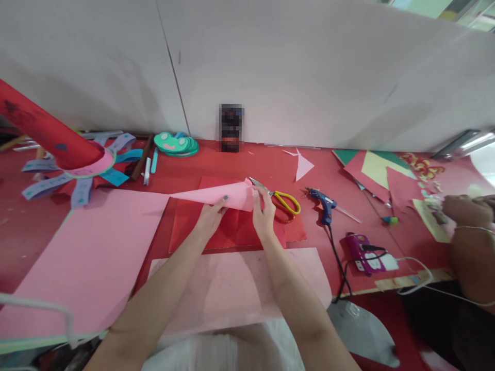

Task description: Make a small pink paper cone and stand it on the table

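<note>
A pink paper cone [216, 196] lies sideways above red sheets [232, 226], its narrow tip to the left. My left hand [212, 215] grips its lower side near the middle, thumb on top. The fingers of my right hand [264, 208] pinch the wide right end. Scissors with yellow handles [288, 202] lie open just right of that hand, partly behind it. Nearer my body is a pale pink sheet [240, 288], under my forearms.
A large pink sheet [93, 252] and a red tube with paper strips [77, 144] are at left. Green paper faces [176, 145] and a phone [231, 128] stand behind. To the right are a blue glue gun [325, 203], purple power strip [363, 252], paper pieces and another person's hand [467, 211].
</note>
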Demonstrator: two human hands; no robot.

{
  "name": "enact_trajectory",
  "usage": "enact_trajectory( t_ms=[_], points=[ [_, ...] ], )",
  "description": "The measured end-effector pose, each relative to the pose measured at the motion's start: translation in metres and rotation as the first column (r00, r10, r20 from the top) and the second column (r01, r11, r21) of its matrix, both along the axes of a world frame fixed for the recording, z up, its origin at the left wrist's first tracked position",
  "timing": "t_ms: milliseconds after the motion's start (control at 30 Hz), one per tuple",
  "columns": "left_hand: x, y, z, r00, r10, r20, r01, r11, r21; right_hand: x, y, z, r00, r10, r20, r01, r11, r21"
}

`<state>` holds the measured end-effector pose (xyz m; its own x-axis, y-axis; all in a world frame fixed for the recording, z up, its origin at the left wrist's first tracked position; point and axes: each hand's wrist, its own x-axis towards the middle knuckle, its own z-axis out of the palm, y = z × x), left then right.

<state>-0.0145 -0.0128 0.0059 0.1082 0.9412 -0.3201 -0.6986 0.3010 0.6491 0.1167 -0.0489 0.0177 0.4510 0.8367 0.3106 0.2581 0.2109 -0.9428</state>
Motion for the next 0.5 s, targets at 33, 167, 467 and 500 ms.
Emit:
enact_trajectory(
  t_ms=[33, 167, 467, 500],
  points=[
    [-0.001, 0.001, 0.000, 1.000, 0.003, 0.013, -0.003, 1.000, -0.001, 0.000, 0.001, -0.001, 0.998, 0.017, -0.058, -0.017, 1.000, 0.010],
    [-0.003, 0.004, 0.000, 0.998, -0.001, 0.062, 0.004, 0.999, -0.050, 0.005, 0.012, -0.011, 0.909, 0.074, -0.411, -0.064, 0.997, 0.037],
    [-0.002, 0.002, 0.003, 0.997, -0.074, 0.027, 0.075, 0.996, -0.055, 0.014, 0.017, -0.021, 0.793, 0.251, -0.556, -0.388, 0.911, -0.142],
    [-0.002, 0.002, 0.003, 0.997, -0.076, 0.021, 0.077, 0.995, -0.058, 0.014, 0.016, -0.020, 0.805, 0.238, -0.544, -0.371, 0.917, -0.147]
  ],
)
